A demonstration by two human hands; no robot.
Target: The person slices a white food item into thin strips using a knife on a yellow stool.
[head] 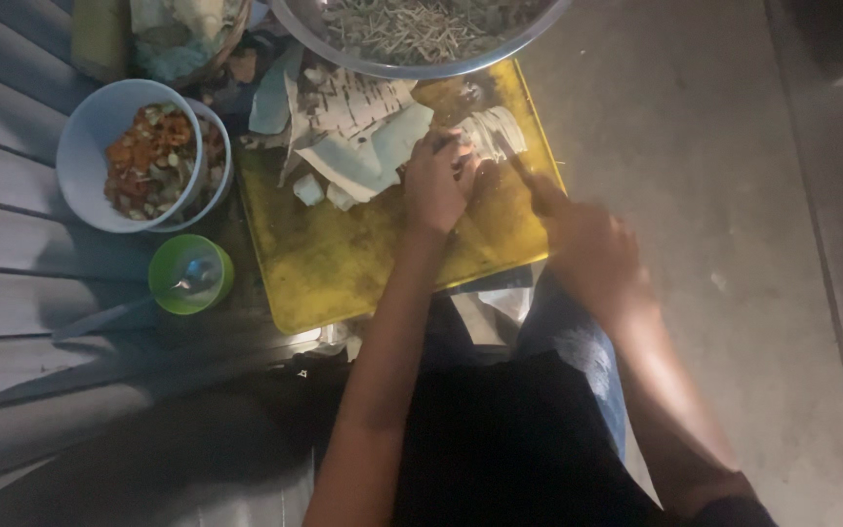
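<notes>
Right hand (592,244), just right of centre frame, is clenched round a knife handle, the knife (519,168) angling up and left toward the pale leafy stalks (373,146) lying on the yellow cutting board (343,259). That hand is blurred, so I'd say it's moving fast. Left hand (436,185) sits centre frame, fingers curled down, pinning the stalks right beside the blade. There's the worry: fingertips and edge look almost touching, the light is dim, and one quick stroke could nick a finger. The layers look slippery too; if they slide, the blade may wander.

Both forearms reach up from the bottom of the frame, the left nearly straight, the right bent in from the lower right.

Further out, a big metal bowl (539,24) of chopped strips overhangs the board's top edge. A blue bowl (85,146) of mixed scraps sits upper left, a green cup (190,275) below it.
</notes>
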